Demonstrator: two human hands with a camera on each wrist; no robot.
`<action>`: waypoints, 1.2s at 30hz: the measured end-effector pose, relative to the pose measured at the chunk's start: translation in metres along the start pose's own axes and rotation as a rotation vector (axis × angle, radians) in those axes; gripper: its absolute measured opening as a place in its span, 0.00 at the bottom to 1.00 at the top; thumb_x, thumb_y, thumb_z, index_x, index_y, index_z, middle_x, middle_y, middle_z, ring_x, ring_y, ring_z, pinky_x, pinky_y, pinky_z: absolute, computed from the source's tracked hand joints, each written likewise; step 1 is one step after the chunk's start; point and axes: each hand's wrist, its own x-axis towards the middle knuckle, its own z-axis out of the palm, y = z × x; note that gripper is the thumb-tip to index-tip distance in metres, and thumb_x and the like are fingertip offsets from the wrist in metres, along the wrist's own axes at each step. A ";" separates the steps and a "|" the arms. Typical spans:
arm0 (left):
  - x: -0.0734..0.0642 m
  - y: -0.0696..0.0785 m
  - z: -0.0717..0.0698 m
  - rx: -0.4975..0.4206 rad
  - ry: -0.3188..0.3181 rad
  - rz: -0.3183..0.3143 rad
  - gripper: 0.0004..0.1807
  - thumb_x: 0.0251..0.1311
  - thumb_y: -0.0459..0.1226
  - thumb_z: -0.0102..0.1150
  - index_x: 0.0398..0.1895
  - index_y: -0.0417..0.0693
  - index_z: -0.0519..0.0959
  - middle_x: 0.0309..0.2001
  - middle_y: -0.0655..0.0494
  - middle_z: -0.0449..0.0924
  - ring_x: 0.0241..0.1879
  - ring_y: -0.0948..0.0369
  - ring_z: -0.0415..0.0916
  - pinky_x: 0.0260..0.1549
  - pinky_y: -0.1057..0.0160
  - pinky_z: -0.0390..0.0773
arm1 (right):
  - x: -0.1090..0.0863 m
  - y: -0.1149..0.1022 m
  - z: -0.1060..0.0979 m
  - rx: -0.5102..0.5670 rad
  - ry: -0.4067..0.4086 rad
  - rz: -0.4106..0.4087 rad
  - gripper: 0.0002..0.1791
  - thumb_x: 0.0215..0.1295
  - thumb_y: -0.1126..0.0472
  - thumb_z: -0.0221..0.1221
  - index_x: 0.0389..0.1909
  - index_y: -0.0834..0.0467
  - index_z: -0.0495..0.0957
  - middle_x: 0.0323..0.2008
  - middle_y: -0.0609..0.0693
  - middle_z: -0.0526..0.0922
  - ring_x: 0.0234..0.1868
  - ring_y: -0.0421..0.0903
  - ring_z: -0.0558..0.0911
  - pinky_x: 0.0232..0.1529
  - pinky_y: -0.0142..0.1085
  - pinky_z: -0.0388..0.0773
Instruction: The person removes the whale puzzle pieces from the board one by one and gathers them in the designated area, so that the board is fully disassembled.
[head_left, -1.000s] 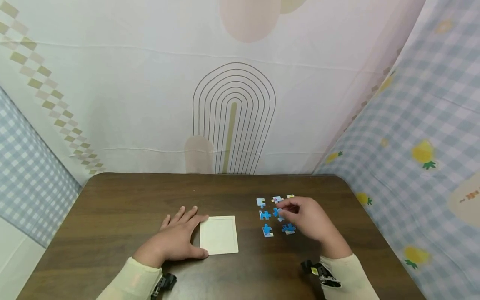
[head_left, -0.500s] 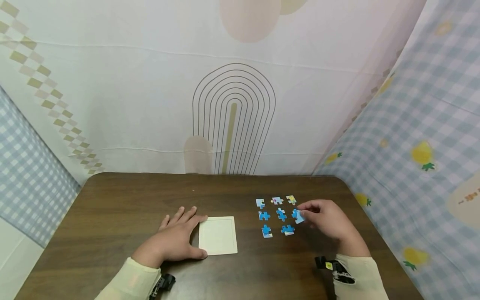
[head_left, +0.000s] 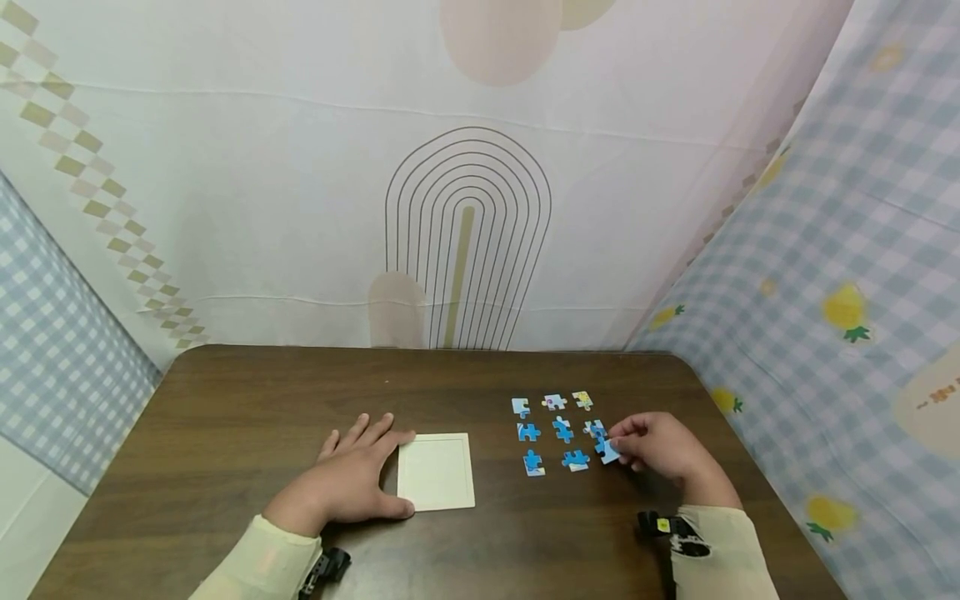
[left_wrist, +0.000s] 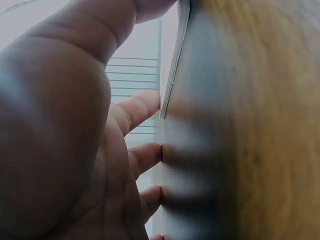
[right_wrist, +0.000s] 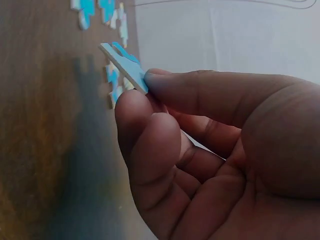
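My left hand (head_left: 348, 482) rests on the table with fingers spread. Its index fingertip and thumb touch the left side of a cream square puzzle tray (head_left: 436, 472). In the left wrist view, the straight fingers (left_wrist: 139, 111) reach down to the tabletop beside the tray's edge. Between thumb and fingertips, my right hand (head_left: 660, 446) pinches a blue and pale puzzle piece (right_wrist: 126, 68), held tilted in the right wrist view. Close behind it, another blue puzzle piece (head_left: 593, 428) lies at the right end of the middle row.
Several more puzzle pieces (head_left: 562, 429) lie in loose rows between the tray and my right hand. Among them, a yellow-patterned piece (head_left: 582, 401) sits at the far right corner. The brown table (head_left: 300, 383) ends at a white patterned curtain (head_left: 300, 208).
My right hand has moved right across the pieces, then slightly toward me, with a puzzle piece pinched in it. The middle row's right-end piece now shows more fully. My left hand stays put.
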 end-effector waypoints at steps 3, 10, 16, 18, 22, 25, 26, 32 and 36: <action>0.000 0.000 0.000 0.001 -0.001 -0.002 0.58 0.53 0.65 0.84 0.87 0.68 0.68 0.92 0.48 0.53 0.92 0.33 0.42 0.81 0.16 0.42 | 0.004 0.006 0.002 -0.003 -0.009 0.011 0.10 0.80 0.64 0.67 0.53 0.67 0.88 0.38 0.55 0.90 0.37 0.48 0.88 0.36 0.40 0.89; -0.001 0.001 -0.001 -0.004 -0.002 -0.007 0.58 0.53 0.64 0.84 0.87 0.68 0.68 0.92 0.47 0.53 0.92 0.33 0.42 0.81 0.16 0.42 | 0.006 0.012 0.004 -0.022 -0.001 0.034 0.07 0.80 0.65 0.67 0.49 0.64 0.89 0.36 0.53 0.89 0.36 0.48 0.87 0.36 0.41 0.88; -0.002 0.001 -0.002 -0.008 0.000 -0.006 0.58 0.53 0.64 0.85 0.87 0.67 0.68 0.92 0.47 0.54 0.92 0.33 0.42 0.81 0.16 0.43 | 0.006 0.011 0.004 -0.051 0.014 0.062 0.06 0.80 0.65 0.66 0.48 0.63 0.89 0.37 0.53 0.88 0.36 0.48 0.87 0.37 0.42 0.87; -0.002 0.001 -0.001 -0.005 0.001 -0.006 0.58 0.52 0.64 0.85 0.87 0.67 0.68 0.92 0.47 0.54 0.92 0.33 0.43 0.81 0.16 0.43 | 0.006 0.011 0.004 -0.063 0.013 0.065 0.06 0.79 0.65 0.66 0.48 0.63 0.89 0.37 0.53 0.88 0.36 0.48 0.87 0.37 0.42 0.87; -0.002 0.001 -0.001 0.000 0.001 -0.008 0.58 0.53 0.64 0.85 0.87 0.68 0.68 0.92 0.47 0.54 0.92 0.33 0.43 0.81 0.16 0.43 | 0.006 0.010 0.004 -0.082 0.011 0.066 0.06 0.79 0.66 0.66 0.48 0.63 0.89 0.36 0.53 0.88 0.36 0.48 0.87 0.36 0.42 0.87; -0.002 0.001 -0.001 -0.001 0.001 -0.008 0.58 0.53 0.64 0.84 0.87 0.68 0.68 0.92 0.47 0.53 0.92 0.33 0.42 0.81 0.16 0.43 | 0.006 0.009 0.004 -0.095 0.009 0.062 0.06 0.79 0.66 0.66 0.47 0.63 0.89 0.36 0.53 0.88 0.36 0.48 0.87 0.36 0.42 0.87; -0.002 0.001 0.000 -0.001 0.002 -0.008 0.58 0.53 0.64 0.84 0.87 0.68 0.68 0.92 0.47 0.53 0.92 0.33 0.42 0.81 0.16 0.43 | 0.006 0.008 0.004 -0.102 0.007 0.057 0.06 0.79 0.66 0.65 0.47 0.63 0.89 0.36 0.53 0.88 0.36 0.48 0.86 0.36 0.42 0.87; -0.001 0.001 0.000 0.003 0.004 -0.009 0.58 0.53 0.64 0.84 0.87 0.68 0.68 0.92 0.47 0.53 0.92 0.33 0.42 0.81 0.16 0.43 | 0.006 0.006 0.003 -0.140 0.001 0.046 0.06 0.80 0.65 0.65 0.46 0.63 0.89 0.36 0.53 0.88 0.36 0.48 0.86 0.35 0.41 0.87; -0.001 0.001 0.000 0.002 0.002 -0.007 0.57 0.53 0.65 0.84 0.87 0.68 0.68 0.92 0.47 0.53 0.92 0.34 0.42 0.81 0.17 0.43 | 0.007 0.006 0.003 -0.164 0.007 0.049 0.05 0.79 0.66 0.65 0.45 0.62 0.89 0.36 0.53 0.88 0.35 0.48 0.86 0.35 0.41 0.87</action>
